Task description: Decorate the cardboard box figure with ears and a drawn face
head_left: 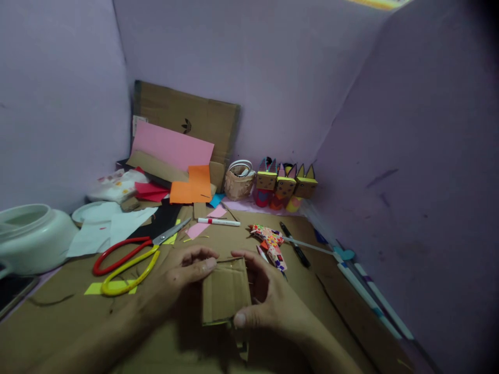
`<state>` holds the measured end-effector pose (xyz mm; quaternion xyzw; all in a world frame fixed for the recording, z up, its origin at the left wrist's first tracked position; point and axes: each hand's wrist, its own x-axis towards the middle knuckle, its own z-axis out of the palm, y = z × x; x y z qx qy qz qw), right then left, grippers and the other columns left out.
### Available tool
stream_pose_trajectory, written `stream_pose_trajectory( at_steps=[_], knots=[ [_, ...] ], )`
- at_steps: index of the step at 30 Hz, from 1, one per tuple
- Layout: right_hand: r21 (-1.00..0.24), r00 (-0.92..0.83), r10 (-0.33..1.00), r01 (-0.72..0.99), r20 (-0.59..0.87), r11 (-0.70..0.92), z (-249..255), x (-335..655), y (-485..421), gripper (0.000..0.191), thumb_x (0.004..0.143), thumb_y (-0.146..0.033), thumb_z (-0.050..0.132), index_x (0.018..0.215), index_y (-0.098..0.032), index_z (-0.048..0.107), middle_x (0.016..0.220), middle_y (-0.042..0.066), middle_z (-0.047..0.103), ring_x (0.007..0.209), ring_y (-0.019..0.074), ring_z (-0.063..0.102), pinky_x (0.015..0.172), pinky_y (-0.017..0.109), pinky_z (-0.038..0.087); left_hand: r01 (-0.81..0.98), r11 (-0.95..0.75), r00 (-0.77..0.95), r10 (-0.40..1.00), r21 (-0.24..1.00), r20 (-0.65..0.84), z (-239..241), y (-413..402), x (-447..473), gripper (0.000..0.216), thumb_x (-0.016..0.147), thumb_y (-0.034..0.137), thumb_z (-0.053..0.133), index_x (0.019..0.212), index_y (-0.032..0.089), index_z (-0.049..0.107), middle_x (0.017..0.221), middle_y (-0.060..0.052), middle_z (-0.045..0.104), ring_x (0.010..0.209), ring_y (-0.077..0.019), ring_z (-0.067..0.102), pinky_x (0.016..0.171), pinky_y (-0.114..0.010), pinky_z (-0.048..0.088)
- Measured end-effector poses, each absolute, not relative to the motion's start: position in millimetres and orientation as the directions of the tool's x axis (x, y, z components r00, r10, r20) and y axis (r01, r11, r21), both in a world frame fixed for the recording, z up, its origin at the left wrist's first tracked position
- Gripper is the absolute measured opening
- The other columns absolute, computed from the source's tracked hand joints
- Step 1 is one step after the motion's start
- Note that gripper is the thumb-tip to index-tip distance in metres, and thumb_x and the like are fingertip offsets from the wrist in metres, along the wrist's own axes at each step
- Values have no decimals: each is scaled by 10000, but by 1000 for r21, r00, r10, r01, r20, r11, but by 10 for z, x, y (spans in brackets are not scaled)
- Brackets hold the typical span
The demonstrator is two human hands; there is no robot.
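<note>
A small brown cardboard box (226, 292) is held between both hands above the cardboard work surface. My left hand (187, 269) grips its upper left corner, thumb on the near face and fingers behind the top edge. Around its right side curls my right hand (265, 291), with the thumb at the lower right corner and the fingertips at the top right. Traces of glue seem to show along the box edges. Below the box hangs or lies a narrow strip of cardboard (242, 347); I cannot tell whether it is attached.
Scissors with red and yellow handles (128, 265) lie open at left, near a white pot (37, 236). A marker (219, 222), a patterned glue gun (271, 241) and a black pen (295, 245) lie beyond the hands. Cat-shaped cardboard figures (286, 186) and a small basket (239, 183) stand behind.
</note>
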<state>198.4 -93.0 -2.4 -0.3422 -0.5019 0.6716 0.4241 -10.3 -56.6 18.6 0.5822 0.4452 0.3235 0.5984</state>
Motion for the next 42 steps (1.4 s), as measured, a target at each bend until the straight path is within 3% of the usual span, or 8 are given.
stream_pose_trajectory(
  at_steps=[10, 17, 24, 29, 33, 37, 40, 42],
  knots=[
    [-976, -387, 918, -150, -89, -158, 14, 1947, -971, 925, 441, -193, 925, 1264, -258, 507, 1168, 101, 637, 1005, 281, 652, 877, 452, 506, 39, 69, 326, 942, 997, -78, 205, -630, -55, 400, 741, 463, 641, 1035, 192, 666, 1043, -91, 697, 1052, -320, 606, 863, -413, 479],
    [-984, -406, 913, -137, -45, -110, 9, 1933, -998, 902, 474, -220, 919, 1294, -270, 546, 1184, 84, 657, 1046, 287, 643, 894, 449, 505, 151, 67, 410, 903, 986, -124, 229, -608, 57, 343, 768, 487, 650, 901, 171, 667, 868, -81, 715, 858, -289, 656, 770, -414, 511],
    [-845, -186, 975, -497, -121, -199, 92, 2008, -886, 481, 577, -421, 861, 969, -204, 686, 1010, 64, 735, 954, 247, 691, 842, 351, 551, 36, -115, 451, 888, 993, 87, 230, -478, -166, 467, 801, 366, 554, 1261, 283, 562, 1336, -78, 584, 1192, -323, 552, 940, -477, 490],
    [-698, -200, 894, -565, -401, -440, 106, 2032, -835, 319, 698, -434, 790, 872, -182, 699, 833, 28, 754, 705, 168, 720, 621, 264, 601, 417, -694, 589, 698, 587, 406, 37, -412, -207, 775, 723, 95, 535, 1436, 303, 313, 1493, -70, 403, 1370, -285, 366, 1111, -511, 340],
    [-690, -289, 862, -517, -417, -507, 115, 2008, -843, 364, 911, -467, 544, 933, -140, 701, 839, 59, 748, 685, 151, 712, 594, 242, 602, 383, -828, 613, 560, 411, 558, -54, -436, -99, 671, 697, 59, 513, 1342, 219, 423, 1382, -104, 517, 1307, -261, 445, 1096, -442, 378],
    [-730, -389, 816, -383, -428, -566, 109, 2041, -823, 720, 917, -670, 271, 956, -94, 702, 959, 149, 719, 642, 148, 674, 488, 223, 558, 429, -632, 466, 767, 645, 441, 20, -446, -21, 405, 705, 190, 616, 1109, 195, 585, 1075, -71, 675, 993, -251, 627, 870, -372, 526],
    [-878, -47, 904, -224, -424, -423, 48, 2096, -772, 743, 774, -784, 413, 950, -119, 693, 1057, 170, 678, 637, 165, 635, 443, 254, 515, 389, -352, 399, 897, 851, 188, 78, -430, 11, 493, 670, 337, 692, 1140, 213, 610, 973, -27, 708, 868, -242, 661, 756, -343, 548],
    [-972, 181, 956, -83, -230, -219, 1, 2129, -742, 694, 661, -746, 606, 1014, -153, 676, 1113, 157, 655, 798, 216, 651, 612, 327, 560, 323, -233, 378, 920, 917, 101, 79, -424, 41, 537, 644, 366, 697, 1151, 212, 611, 946, -18, 717, 848, -243, 668, 750, -346, 548]
  ],
)
